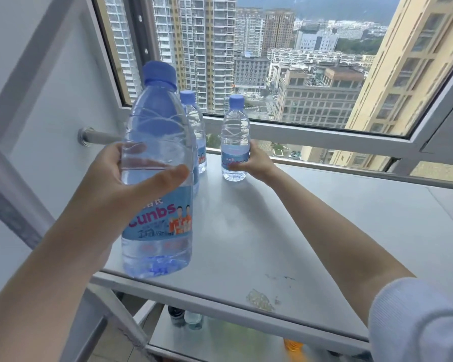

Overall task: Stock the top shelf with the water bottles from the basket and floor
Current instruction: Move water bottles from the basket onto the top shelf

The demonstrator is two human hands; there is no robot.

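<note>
The near water bottle (157,173) is hanging in the air over the near left edge of the top shelf (311,231), upright and full almost to the neck, so I judge it fairly heavy for its size. Its clear plastic wall is thin and ribbed and will probably give a little under pressure; the smooth skin and glossy label could be slippery, so the best hold is around the middle of the body, above the label, and never by the blue cap.

The left hand (120,184) is doing just that: its fingers are curling around the far side of the body while the thumb is pressing across the front, closed firmly on the bottle.

Farther back, a second bottle (234,142) is standing upright on the shelf near the window, and the right hand (256,163) is wrapping around its lower body at the label. Whether its base is already bearing fully on the shelf I cannot tell for sure, though it appears to be down.

Just left of it, a third bottle (196,131) is standing free on the far part of the shelf, partly hidden behind the near bottle, with no hand on it.

The rest of the metal shelf is lying bare to the right, offering room for more. A lower shelf (220,338) is showing beneath, with a few small items too unclear to name.
</note>
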